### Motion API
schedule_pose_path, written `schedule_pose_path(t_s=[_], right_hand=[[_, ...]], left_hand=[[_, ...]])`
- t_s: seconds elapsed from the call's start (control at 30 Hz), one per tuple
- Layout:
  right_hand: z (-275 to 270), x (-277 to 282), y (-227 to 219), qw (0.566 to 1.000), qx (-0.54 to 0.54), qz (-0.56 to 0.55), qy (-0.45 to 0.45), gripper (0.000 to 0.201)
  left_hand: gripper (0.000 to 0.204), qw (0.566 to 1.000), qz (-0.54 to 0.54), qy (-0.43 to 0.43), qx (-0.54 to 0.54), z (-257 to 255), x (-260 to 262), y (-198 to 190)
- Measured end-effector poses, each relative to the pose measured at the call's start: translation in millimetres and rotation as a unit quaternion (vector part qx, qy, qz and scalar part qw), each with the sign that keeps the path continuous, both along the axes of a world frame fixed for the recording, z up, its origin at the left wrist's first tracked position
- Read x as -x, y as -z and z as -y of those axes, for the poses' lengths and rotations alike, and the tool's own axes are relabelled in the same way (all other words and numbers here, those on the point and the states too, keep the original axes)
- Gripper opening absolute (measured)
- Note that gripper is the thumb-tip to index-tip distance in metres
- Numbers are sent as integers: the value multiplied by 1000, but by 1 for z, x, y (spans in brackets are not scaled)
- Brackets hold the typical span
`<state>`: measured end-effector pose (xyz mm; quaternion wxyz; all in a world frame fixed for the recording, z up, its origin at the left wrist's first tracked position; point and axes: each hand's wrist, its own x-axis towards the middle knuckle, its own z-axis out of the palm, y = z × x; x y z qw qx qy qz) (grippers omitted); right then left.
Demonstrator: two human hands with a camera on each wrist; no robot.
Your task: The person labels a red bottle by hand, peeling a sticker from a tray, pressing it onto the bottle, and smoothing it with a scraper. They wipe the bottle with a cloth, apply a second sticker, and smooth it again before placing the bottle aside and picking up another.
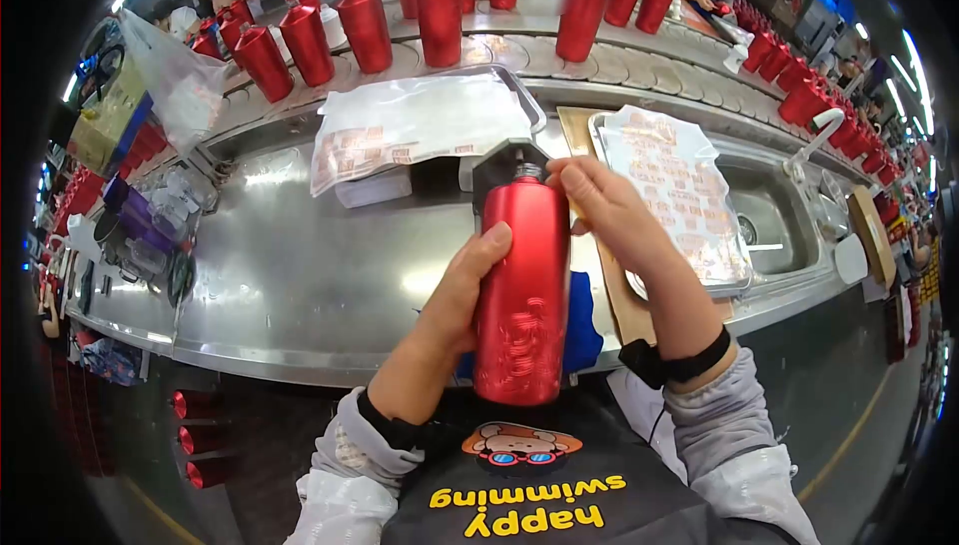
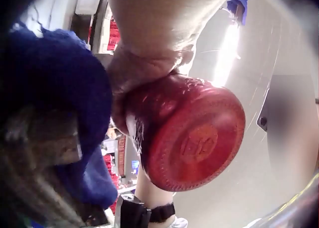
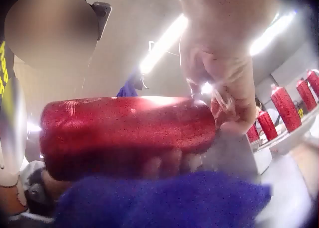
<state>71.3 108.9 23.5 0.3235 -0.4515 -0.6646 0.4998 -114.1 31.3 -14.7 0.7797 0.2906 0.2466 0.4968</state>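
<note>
Here the left hand (image 1: 455, 295) wraps round the middle of a red bottle (image 1: 521, 290), thumb up along its side, fingers curled behind it — a full grip. The bottle stands upright in front of the person's chest, above the near edge of the steel counter (image 1: 300, 285), its base low toward the apron. The right hand (image 1: 609, 210) sits at the bottle's top, fingertips pinched close round the neck, against a dark grey cap-like piece (image 1: 504, 160) there; the grip is narrow and closed on that top end. The left wrist view shows the bottle's round embossed base (image 2: 197, 143) with the fingers clasped behind it. A blue cloth (image 1: 579, 320) lies behind the bottle, partly hidden.

On the counter lie two metal trays: one (image 1: 534, 105) under a clear bag of printed labels (image 1: 415, 125), the other (image 1: 599, 125) to the right under a second sheet of labels (image 1: 679, 185). Beyond them a curved conveyor (image 1: 619, 60) carries about a dozen red bottles in plain sight — more stand in a row (image 1: 819, 90) along the right, too crowded to count.
</note>
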Motion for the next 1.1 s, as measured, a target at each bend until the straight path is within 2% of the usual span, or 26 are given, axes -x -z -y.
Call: schedule_pose_path(t_s=[0.07, 0.1, 0.2, 0.27, 0.3, 0.33, 0.4, 0.47, 0.5, 0.57, 0.6, 0.63, 0.8, 0.83, 0.93, 1.07, 1.1], right_hand=[[4, 1, 20, 1000, 18, -13, -20, 43], [-1, 1, 39, 996, 35, -83, -14, 47], [-6, 5, 46, 996, -85, -23, 7, 50], [-9, 3, 53, 992, -126, 20, 23, 49], [-6, 0, 59, 984, -171, 39, 32, 48], [-1, -5, 58, 978, -199, 54, 39, 48], [21, -15, 51, 980, -184, 59, 38, 47], [43, -21, 49, 991, -124, 43, 32, 46], [50, -22, 50, 991, -129, 35, 19, 48], [60, -24, 53, 991, -132, 21, -6, 51], [62, -23, 54, 988, -150, 29, -7, 51], [63, -19, 56, 985, -167, 36, -9, 51], [75, -18, 39, 972, -227, 66, -10, 50], [74, -20, 35, 976, -214, 44, -22, 49], [72, -18, 51, 984, -175, 19, -5, 54], [70, -15, 59, 971, -229, 67, -26, 58], [70, -11, 52, 971, -221, 89, -28, 59]], left_hand=[[52, 1000, -7, -18, 5, -5, 0, -1], [50, 999, -21, -25, 10, -8, 0, -3], [47, 997, -48, -58, 4, -20, 0, 0], [46, 995, -71, -68, -4, -26, 1, 4], [52, 987, -120, -102, -30, -24, 0, 4], [64, 965, -174, -183, -66, -19, -4, 12], [86, 942, -233, -211, -117, 3, 1, 5], [99, 896, -303, -202, -256, 21, 16, 24], [106, 866, -336, -192, -318, 30, 20, 32], [115, 777, -497, -114, -368, 53, 15, 18], [120, 720, -571, -73, -388, 60, 14, 13], [125, 668, -598, -107, -430, 58, 11, 21], [127, 702, -543, -125, -444, 43, 22, 49], [127, 708, -538, -124, -440, 42, 25, 50], [126, 694, -586, -40, -417, 41, 35, 35], [126, 693, -605, 40, -389, 35, 48, 23], [125, 709, -580, 24, -401, 33, 45, 17]])
